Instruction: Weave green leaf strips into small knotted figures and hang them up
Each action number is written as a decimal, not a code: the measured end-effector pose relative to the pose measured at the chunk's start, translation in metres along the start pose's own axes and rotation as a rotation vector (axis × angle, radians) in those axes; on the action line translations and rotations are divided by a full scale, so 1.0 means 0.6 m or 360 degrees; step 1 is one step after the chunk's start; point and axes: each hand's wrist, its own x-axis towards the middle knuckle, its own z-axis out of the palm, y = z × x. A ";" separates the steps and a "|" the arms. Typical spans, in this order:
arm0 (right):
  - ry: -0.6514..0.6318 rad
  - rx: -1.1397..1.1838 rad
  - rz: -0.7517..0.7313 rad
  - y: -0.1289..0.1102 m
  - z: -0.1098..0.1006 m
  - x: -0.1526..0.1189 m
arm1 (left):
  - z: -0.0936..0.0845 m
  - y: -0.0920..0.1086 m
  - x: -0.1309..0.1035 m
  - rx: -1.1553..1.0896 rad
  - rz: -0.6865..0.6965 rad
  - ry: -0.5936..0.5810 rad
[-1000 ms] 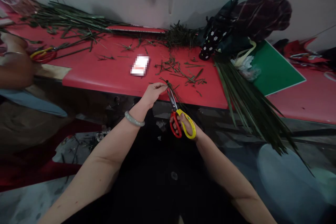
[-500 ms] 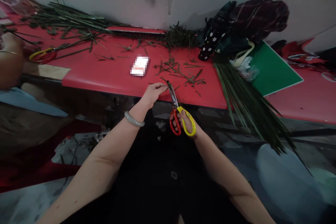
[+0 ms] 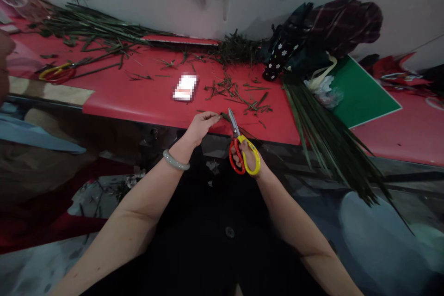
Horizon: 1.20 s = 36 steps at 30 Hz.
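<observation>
The table [image 3: 152, 101] lies beyond the fingers, the leaves [image 3: 322, 134] well right of them. The right hand [image 3: 248, 151]'s fingers curl through the handles of the scissors [image 3: 236, 131]. Beyond the left hand [image 3: 201, 126]'s fingers lies the phone [image 3: 186, 88]; its thumb and forefinger pinch a sprig [image 3: 225, 115].

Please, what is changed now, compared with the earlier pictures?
The scissors in the right hand moved right, away from the left hand. Another person's hand drew toward the left edge. The left hand still pinches the green piece; the bright blurred rectangle stayed.
</observation>
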 end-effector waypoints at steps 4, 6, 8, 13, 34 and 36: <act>-0.0175 -0.0127 -0.0031 -0.020 -0.015 -0.024 | -0.031 -0.001 -0.012 0.0020 -0.0019 0.0056; -0.0302 -0.0226 -0.0034 -0.036 -0.030 -0.043 | -0.054 0.000 -0.022 -0.0033 -0.0037 0.0092; -0.0314 -0.0260 -0.0037 -0.055 -0.050 -0.060 | -0.078 0.002 -0.034 -0.0097 -0.0055 0.0142; -0.0069 -0.0287 -0.0096 -0.094 -0.098 -0.061 | -0.125 -0.003 -0.058 -0.0152 -0.0058 0.0301; 0.0902 -0.2002 -0.0409 -0.149 -0.208 0.088 | -0.098 0.019 -0.144 0.0478 0.0108 -0.0030; 0.1015 -0.2285 -0.0263 -0.152 -0.230 0.111 | -0.048 0.011 -0.157 0.0626 0.0046 -0.0544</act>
